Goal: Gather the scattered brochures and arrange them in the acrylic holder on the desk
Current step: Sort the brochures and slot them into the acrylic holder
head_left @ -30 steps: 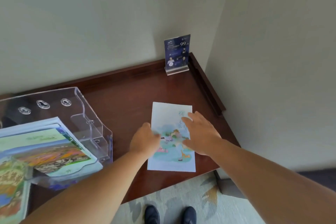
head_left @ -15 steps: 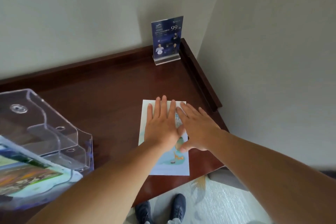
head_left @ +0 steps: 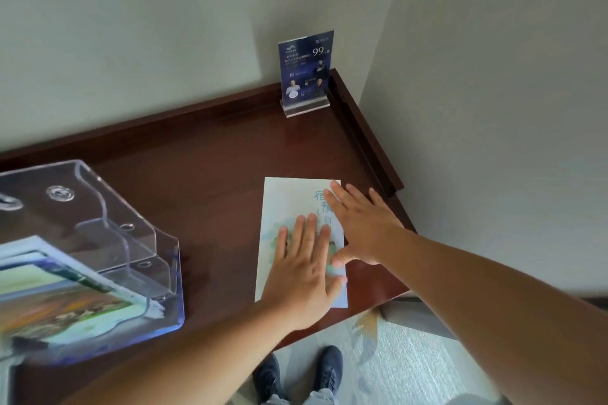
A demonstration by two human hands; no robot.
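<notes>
- Head view: a pale brochure (head_left: 289,200) lies flat near the front right corner of the desk (head_left: 214,174), its lower right corner close to the front edge.
- The left hand (head_left: 304,273) presses flat on its lower half, fingers straight, gripping nothing.
- The right hand (head_left: 365,230) lies flat across its right edge, fingers spread, gripping nothing.
- Bare wood separates the brochure from the acrylic holder (head_left: 138,240) at left, which holds stacked brochures (head_left: 62,293).
- A raised rim (head_left: 362,135) borders back and right; a blue sign stand (head_left: 306,72) occupies the far corner.
</notes>
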